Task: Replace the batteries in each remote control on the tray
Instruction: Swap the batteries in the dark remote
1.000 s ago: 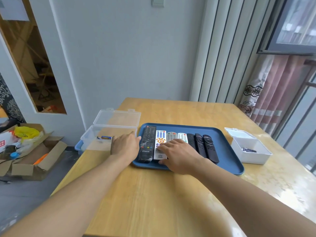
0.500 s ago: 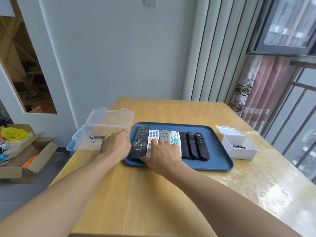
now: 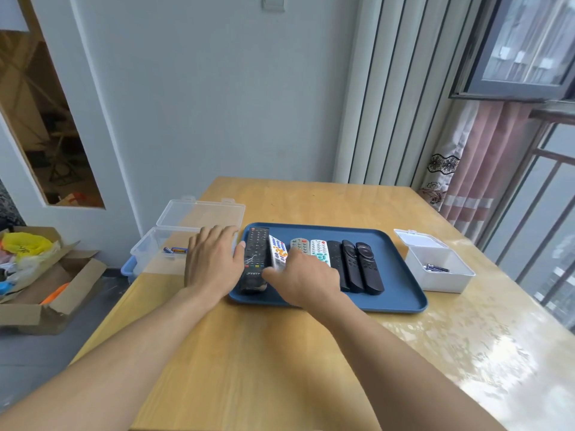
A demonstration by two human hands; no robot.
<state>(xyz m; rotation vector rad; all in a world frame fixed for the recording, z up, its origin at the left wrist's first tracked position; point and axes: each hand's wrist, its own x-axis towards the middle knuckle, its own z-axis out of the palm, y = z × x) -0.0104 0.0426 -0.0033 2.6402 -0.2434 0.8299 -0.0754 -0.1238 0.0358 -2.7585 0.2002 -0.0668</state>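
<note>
A blue tray on the wooden table holds several remotes side by side. From the left they are a long black remote, a white remote with coloured buttons, a grey remote, a white-and-teal remote and three slim black remotes. My left hand lies flat at the tray's left edge, its thumb against the long black remote. My right hand pinches the near end of the white remote, which is tipped up on its side.
A clear lidded box at the table's left edge holds a battery. A white open box to the right of the tray holds dark batteries. A cardboard box of clutter sits on the floor at left.
My right hand slid left from the middle remotes onto the white remote, which now tilts on its edge. My left hand stayed at the tray's left edge.
</note>
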